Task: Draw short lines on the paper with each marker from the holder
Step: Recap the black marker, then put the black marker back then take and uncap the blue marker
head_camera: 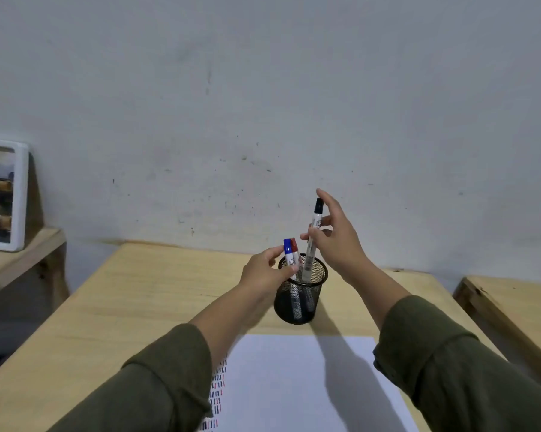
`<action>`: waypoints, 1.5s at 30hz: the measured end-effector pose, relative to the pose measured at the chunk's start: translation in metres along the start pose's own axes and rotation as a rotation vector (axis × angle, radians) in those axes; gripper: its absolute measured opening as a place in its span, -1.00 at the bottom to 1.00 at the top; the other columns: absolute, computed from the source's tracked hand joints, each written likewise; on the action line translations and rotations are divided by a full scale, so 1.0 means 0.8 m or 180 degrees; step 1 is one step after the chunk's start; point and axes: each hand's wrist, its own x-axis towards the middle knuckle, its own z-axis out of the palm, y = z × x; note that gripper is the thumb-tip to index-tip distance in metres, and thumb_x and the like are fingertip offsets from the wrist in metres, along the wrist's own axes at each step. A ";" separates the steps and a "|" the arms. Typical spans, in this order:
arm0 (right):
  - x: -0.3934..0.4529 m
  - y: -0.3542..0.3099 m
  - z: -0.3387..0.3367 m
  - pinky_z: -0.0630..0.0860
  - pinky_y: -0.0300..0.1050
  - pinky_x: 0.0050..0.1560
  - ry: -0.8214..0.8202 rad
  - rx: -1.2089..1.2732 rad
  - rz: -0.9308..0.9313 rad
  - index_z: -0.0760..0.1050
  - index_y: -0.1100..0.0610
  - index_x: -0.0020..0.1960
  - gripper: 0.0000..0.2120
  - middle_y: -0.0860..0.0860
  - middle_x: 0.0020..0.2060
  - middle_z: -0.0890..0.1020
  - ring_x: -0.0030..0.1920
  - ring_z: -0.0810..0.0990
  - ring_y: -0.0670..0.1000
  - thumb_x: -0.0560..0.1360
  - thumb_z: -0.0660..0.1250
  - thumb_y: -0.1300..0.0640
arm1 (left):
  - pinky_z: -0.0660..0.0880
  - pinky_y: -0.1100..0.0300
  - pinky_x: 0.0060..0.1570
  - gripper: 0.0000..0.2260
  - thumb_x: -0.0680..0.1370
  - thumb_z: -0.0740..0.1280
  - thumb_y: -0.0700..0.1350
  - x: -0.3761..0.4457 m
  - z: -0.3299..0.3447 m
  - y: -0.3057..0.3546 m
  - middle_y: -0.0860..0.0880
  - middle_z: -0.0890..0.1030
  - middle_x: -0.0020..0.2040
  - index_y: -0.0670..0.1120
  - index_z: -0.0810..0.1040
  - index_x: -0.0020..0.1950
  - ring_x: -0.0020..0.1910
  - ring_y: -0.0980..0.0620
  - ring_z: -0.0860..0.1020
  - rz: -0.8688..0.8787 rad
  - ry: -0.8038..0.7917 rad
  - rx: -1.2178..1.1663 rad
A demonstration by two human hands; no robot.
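A black mesh holder (297,304) stands on the wooden table beyond the white paper (288,385). A blue-capped marker (288,249) and a red-capped marker (295,248) stand inside it. My left hand (263,275) grips the holder's rim on the left side, thumb near the blue marker. My right hand (334,238) pinches a black-capped marker (313,241) by its barrel, upright, its lower end inside the holder's mouth. Rows of short blue, red and black lines (217,391) run down the paper's left edge, partly hidden by my left sleeve.
The wooden table (122,307) meets a grey wall. A white-framed picture (1,194) leans on a low shelf at the far left. Another wooden table edge (512,307) sits to the right, with a gap between.
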 end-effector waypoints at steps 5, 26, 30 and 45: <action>-0.002 0.030 0.012 0.36 -0.39 -0.19 -0.0356 -0.0821 -0.0107 0.28 -0.17 0.39 -0.40 0.08 -0.14 0.59 -0.10 0.56 0.03 0.46 0.34 0.25 | 0.34 0.23 0.17 -0.55 0.44 0.42 -0.15 0.008 0.003 -0.011 -0.03 0.53 0.28 0.03 0.48 0.32 0.33 0.07 0.44 0.0114 -0.0144 -0.0187; 0.001 0.048 0.026 0.27 -0.54 -0.18 -0.0530 -0.1097 -0.0391 0.52 0.01 0.26 -0.61 0.04 -0.01 0.41 -0.21 0.44 -0.08 0.45 0.39 0.19 | 0.37 0.28 0.19 -0.57 0.46 0.39 -0.23 0.009 0.006 -0.019 -0.05 0.57 0.15 -0.15 0.45 0.33 0.21 0.07 0.51 0.0067 -0.0198 -0.0649; 0.001 0.042 0.019 0.29 -0.42 -0.20 -0.0410 -0.1192 -0.0385 0.56 0.03 0.14 -0.72 0.02 -0.01 0.40 -0.09 0.47 -0.01 0.43 0.41 0.18 | 0.34 0.22 0.31 -0.51 0.46 0.41 -0.19 0.009 0.005 -0.020 -0.11 0.51 0.30 -0.17 0.40 0.37 0.30 0.02 0.47 0.0033 -0.0158 -0.0599; -0.008 0.006 0.000 0.29 -0.17 -0.03 -0.0378 -0.0791 -0.0134 0.50 0.12 -0.05 -0.86 0.00 -0.03 0.60 0.05 0.49 -0.04 0.42 0.42 0.17 | 0.37 0.16 0.31 -0.45 0.40 0.47 -0.09 0.003 0.003 -0.021 -0.08 0.51 0.32 -0.14 0.42 0.35 0.30 0.02 0.47 -0.0017 0.0071 -0.0334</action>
